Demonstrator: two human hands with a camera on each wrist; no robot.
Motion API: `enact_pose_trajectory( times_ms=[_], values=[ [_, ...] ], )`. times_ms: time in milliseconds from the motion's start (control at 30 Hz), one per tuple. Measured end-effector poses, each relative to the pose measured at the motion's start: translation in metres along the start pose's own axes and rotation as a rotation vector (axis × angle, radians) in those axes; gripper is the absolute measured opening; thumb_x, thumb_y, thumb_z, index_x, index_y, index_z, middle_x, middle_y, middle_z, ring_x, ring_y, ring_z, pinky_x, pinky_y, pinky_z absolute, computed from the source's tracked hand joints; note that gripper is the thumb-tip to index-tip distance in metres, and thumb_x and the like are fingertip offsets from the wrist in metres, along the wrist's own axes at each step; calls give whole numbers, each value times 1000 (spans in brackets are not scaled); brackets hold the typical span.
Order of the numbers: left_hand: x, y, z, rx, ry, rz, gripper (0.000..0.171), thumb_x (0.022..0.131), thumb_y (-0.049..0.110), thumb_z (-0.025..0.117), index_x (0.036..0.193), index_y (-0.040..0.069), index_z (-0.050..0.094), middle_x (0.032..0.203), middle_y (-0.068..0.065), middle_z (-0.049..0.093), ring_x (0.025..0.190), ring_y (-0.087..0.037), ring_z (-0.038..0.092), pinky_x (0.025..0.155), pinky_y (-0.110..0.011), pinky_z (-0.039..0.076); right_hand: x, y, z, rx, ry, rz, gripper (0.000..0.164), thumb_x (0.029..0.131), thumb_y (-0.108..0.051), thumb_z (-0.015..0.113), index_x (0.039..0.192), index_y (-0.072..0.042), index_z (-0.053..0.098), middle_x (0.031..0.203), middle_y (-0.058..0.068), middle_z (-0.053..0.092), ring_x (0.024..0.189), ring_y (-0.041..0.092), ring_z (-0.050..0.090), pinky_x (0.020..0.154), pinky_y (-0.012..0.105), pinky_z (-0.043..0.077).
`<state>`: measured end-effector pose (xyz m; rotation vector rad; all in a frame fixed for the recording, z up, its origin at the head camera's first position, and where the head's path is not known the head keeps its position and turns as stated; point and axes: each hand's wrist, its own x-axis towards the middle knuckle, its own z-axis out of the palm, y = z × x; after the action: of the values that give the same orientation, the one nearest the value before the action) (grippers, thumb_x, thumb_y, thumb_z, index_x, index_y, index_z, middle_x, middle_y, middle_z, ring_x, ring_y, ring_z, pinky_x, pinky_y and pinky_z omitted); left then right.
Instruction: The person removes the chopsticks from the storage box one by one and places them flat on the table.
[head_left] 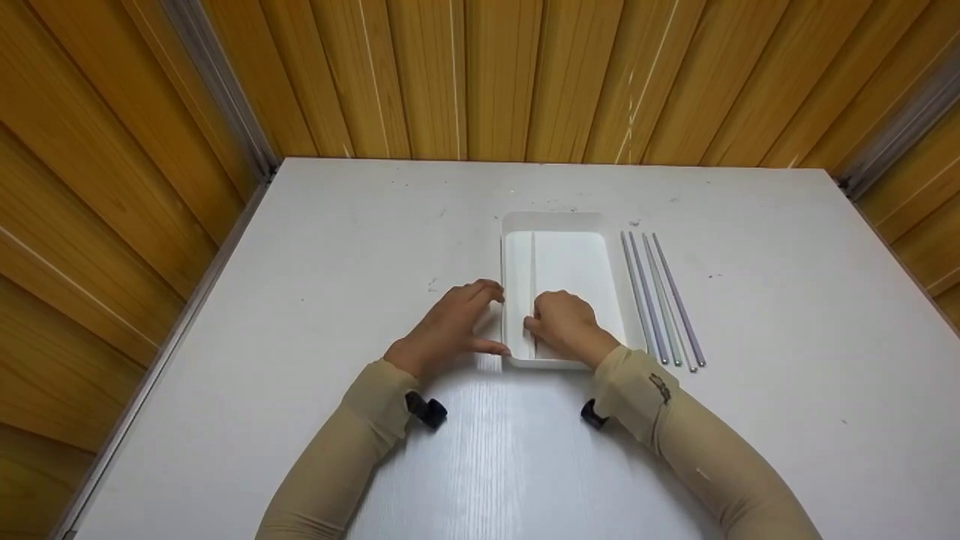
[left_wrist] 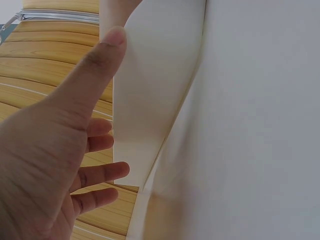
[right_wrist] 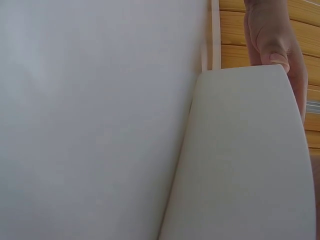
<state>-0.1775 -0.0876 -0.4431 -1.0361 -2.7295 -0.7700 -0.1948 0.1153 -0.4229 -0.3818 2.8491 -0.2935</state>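
Observation:
A white rectangular tray (head_left: 616, 281) lies on the table with a thin lengthwise divider (head_left: 533, 262) towards its left side. My left hand (head_left: 457, 322) is at the tray's left side, fingers spread and thumb by the near corner. In the left wrist view the thumb of the left hand (left_wrist: 75, 95) reaches the edge of the white wall. My right hand (head_left: 566, 322) is inside the tray, its curled fingers and thumb pinching the near part of the divider. In the right wrist view, the tray wall (right_wrist: 240, 150) hides most of the right hand.
Several slim chopsticks (head_left: 660, 300), purple and pale green, lie side by side just right of the tray. The white table (head_left: 337, 262) extends on both sides. Wood-patterned panels (head_left: 495, 82) stand behind it and at the sides.

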Motion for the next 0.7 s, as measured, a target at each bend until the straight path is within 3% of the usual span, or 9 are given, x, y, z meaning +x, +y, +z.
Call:
enact_pose_trajectory(
  times_ms=[400,700],
  values=[
    [0,-1,0,10,14,39,71,70,49,80,119,4,54,131,-9,56,120,-26,56,103,-40,46,1,1,0,6,6,8,25,87,-26,59,79,-4,69,83,10,71,69,20,61,62,37,55],
    [2,-3,1,-8,20,54,72,69,49,80,118,4,54,131,-11,57,120,-26,56,104,-41,46,0,6,-1,58,41,15,25,86,-26,62,75,-4,68,77,8,69,62,16,49,56,31,46]
  ],
)
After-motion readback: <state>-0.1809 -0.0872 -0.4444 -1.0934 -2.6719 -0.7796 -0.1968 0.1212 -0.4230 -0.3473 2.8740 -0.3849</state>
